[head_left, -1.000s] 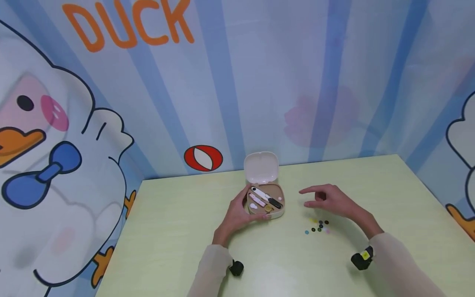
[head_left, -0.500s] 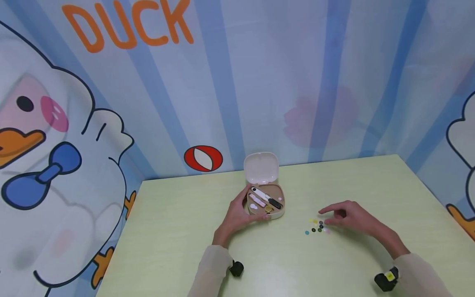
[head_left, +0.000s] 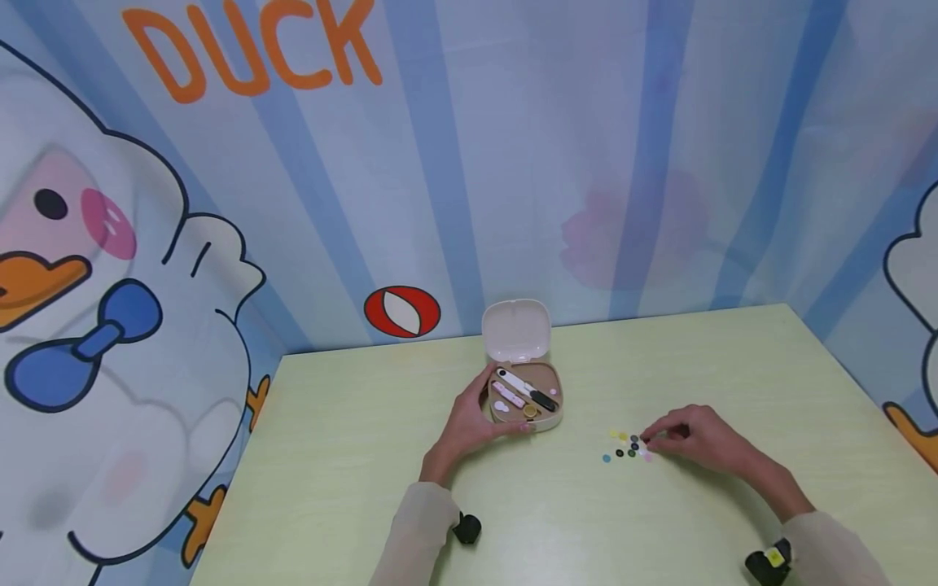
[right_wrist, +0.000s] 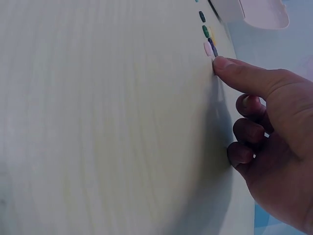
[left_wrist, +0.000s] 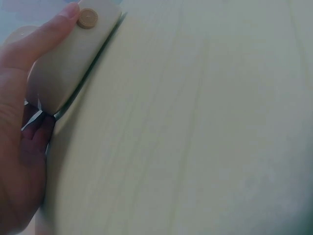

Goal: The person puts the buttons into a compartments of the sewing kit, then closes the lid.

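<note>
My left hand (head_left: 467, 419) grips a small open sewing-kit-like case (head_left: 545, 422) by its left side, with the thumb along the front wall. The thumb lies by a round tan clasp (left_wrist: 87, 18) in the left wrist view. Inside the case are a white-and-black slim tool (head_left: 526, 389), a pink piece (head_left: 508, 395) and a gold round piece (head_left: 530, 412). To its right lie several small buttons, among them a blue button (head_left: 606, 458) and a pink button (right_wrist: 208, 48). My right hand (head_left: 703, 439) pinches a dark button (head_left: 645, 440) at the cluster's right edge; its fingertips partly hide it.
The case's pale lid (head_left: 516, 330) stands raised near the table's back edge. A printed cloth wall (head_left: 506, 163) rises behind the pale table (head_left: 352, 439). Black wrist cameras (head_left: 467, 529) hang below both sleeves.
My right hand has come down and right from above the table to the buttons, and its thumb and forefinger have closed around a dark one. The left hand and case stay put.
</note>
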Tool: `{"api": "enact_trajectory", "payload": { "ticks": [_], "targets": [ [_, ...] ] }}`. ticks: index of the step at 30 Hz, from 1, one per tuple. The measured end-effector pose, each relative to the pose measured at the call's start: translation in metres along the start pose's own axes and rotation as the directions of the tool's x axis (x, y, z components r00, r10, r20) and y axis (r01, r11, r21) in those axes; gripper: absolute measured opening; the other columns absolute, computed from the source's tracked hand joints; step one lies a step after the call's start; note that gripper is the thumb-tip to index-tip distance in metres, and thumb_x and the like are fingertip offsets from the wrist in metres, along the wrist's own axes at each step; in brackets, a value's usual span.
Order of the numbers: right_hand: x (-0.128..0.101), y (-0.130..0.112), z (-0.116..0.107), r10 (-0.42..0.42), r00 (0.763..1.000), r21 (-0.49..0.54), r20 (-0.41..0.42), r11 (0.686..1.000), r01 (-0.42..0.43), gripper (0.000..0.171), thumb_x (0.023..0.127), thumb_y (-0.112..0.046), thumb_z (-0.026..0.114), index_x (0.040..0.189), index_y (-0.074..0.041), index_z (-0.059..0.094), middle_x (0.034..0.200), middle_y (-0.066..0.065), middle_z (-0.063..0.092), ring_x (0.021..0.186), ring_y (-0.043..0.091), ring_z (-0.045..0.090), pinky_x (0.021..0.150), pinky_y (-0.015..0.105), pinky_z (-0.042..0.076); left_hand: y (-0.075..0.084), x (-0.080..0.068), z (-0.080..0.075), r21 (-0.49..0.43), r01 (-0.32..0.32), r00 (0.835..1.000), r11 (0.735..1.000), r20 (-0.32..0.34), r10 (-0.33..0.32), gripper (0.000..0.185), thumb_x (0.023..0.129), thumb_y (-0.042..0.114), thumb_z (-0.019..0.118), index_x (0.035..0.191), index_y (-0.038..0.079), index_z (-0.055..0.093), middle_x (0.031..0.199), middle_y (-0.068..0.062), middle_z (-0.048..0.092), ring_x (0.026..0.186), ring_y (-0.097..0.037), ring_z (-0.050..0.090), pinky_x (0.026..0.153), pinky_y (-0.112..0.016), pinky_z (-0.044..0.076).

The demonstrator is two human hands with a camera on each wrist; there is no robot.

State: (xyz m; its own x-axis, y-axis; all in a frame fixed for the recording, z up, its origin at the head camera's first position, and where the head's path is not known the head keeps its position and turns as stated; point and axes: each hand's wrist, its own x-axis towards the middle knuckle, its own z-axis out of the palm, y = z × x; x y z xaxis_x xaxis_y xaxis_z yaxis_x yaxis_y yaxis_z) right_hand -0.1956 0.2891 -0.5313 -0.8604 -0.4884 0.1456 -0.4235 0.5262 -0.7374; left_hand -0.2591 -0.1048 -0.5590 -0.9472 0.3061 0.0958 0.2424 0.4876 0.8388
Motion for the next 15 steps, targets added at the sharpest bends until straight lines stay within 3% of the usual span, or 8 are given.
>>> {"api": "enact_trajectory", "payload": {
  "ticks": [8,15],
  "targets": [
    [0.0031,-0.0028,-0.0019,0.064,0.997,-0.029,0.038,0.998,-0.063,0.012,0.093,-0.010,0.078,0.104,-0.012,0.080,0.067,-0.009,0.055,0.059,0.003,0.040,0.053,0.023,0.035,-0.0001,-0.0004,0.0001,-0.011,-0.010,1.000,1.000,-0.007,0.010,0.120,0.071,0.050,0.095,0.166,0.027,0.026,0.166,0.004,0.035,0.152,-0.019,0.033,0.122,-0.043,0.032],
    [0.0052,-0.0020,-0.0017,0.079,0.996,-0.058,0.030,0.995,-0.077,0.005,0.092,-0.014,0.080,0.095,-0.017,0.078,0.068,-0.009,0.052,0.062,0.003,0.043,0.055,0.023,0.036,0.0024,-0.0007,-0.0006,-0.020,-0.001,1.000,1.000,-0.001,0.001,0.119,0.071,0.049,0.095,0.166,0.026,0.027,0.166,0.002,0.035,0.152,-0.021,0.033,0.122,-0.046,0.032]
  ]
}}
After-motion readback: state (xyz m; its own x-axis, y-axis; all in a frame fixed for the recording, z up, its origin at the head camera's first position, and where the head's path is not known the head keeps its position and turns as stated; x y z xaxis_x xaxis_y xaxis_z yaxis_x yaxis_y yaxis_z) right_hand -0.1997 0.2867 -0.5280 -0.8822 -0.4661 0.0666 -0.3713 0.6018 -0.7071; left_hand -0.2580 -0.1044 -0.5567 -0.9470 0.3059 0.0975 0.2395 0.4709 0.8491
